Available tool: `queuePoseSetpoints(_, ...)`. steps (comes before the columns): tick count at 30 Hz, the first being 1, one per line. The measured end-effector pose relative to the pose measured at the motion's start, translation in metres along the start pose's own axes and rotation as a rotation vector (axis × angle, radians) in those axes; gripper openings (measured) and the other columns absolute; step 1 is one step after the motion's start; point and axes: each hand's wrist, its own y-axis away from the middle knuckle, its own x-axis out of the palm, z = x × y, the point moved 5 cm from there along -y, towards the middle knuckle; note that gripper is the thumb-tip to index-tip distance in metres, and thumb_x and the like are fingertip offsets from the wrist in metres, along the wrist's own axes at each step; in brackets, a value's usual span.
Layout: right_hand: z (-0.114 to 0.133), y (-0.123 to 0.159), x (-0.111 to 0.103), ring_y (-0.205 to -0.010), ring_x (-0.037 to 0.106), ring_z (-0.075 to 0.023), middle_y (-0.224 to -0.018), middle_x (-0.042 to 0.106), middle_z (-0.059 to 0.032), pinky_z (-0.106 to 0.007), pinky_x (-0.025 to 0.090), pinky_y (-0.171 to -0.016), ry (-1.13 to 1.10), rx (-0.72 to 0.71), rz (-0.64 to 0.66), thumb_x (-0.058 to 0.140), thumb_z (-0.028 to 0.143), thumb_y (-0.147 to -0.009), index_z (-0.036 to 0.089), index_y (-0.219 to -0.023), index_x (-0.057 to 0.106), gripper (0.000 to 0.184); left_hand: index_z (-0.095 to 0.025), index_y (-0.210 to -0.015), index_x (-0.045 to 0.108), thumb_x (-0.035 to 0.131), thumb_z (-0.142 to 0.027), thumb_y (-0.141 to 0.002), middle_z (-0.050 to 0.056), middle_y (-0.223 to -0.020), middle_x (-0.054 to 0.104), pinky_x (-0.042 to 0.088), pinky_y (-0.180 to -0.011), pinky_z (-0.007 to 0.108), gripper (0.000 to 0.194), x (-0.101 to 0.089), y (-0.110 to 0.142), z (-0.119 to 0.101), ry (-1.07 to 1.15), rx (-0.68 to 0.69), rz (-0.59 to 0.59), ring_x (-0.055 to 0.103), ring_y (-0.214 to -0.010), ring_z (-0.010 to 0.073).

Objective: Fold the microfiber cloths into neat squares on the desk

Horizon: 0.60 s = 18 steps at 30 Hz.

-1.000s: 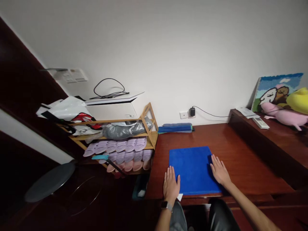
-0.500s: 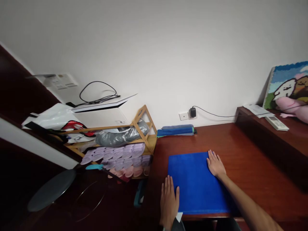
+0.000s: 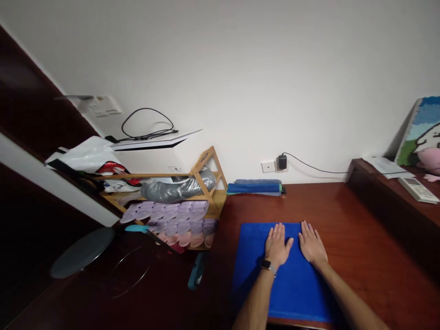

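A blue cloth (image 3: 292, 288) lies flat on the reddish-brown wooden table (image 3: 364, 233), its lower edge close to the table's front edge. My left hand (image 3: 277, 245) rests palm down on the upper middle of the cloth, fingers stretched away from me, thumb spread to the right; a watch is on that wrist. On the cloth's upper right edge lies my right hand (image 3: 312, 245), also flat with its fingers extended. Neither hand grips anything. My left forearm covers part of the cloth's left side.
Folded blue and grey cloths (image 3: 254, 187) lie against the wall at the table's back. A plugged-in adapter (image 3: 282, 161) trails a cord rightward. The raised ledge (image 3: 378, 192) holds a remote (image 3: 417, 189). Left stands a wooden rack (image 3: 215, 201) with purple and pink slippers (image 3: 182, 211).
My left hand has moved from the cloth's lower left edge up and right onto its upper middle. My right hand stays at the right edge. The view has shifted slightly.
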Motion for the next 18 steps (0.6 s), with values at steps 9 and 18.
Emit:
queuePoseSetpoints(9, 0.000, 0.000, 0.000, -0.162, 0.016, -0.0223, -0.175, 0.021, -0.0079, -0.042, 0.010, -0.132, 0.023, 0.027, 0.012, 0.006, 0.043, -0.104, 0.006, -0.167, 0.019, 0.074, -0.012, -0.166, 0.026, 0.026, -0.049, -0.109, 0.015, -0.170, 0.033, 0.029, -0.129, 0.050, 0.068, -0.059, 0.051, 0.156, -0.138, -0.215, -0.003, 0.028, -0.159, 0.0256)
queuePoseSetpoints(18, -0.010, 0.024, 0.000, -0.162, 0.014, -0.0219, -0.175, 0.019, -0.0053, -0.044, 0.013, -0.132, 0.006, 0.019, 0.066, 0.009, 0.048, -0.104, 0.011, -0.168, 0.019, 0.075, -0.013, -0.167, 0.024, 0.029, -0.047, -0.107, 0.015, -0.169, 0.036, 0.028, -0.130, 0.049, 0.069, -0.051, 0.050, 0.153, -0.131, -0.214, -0.078, 0.030, -0.158, 0.0266)
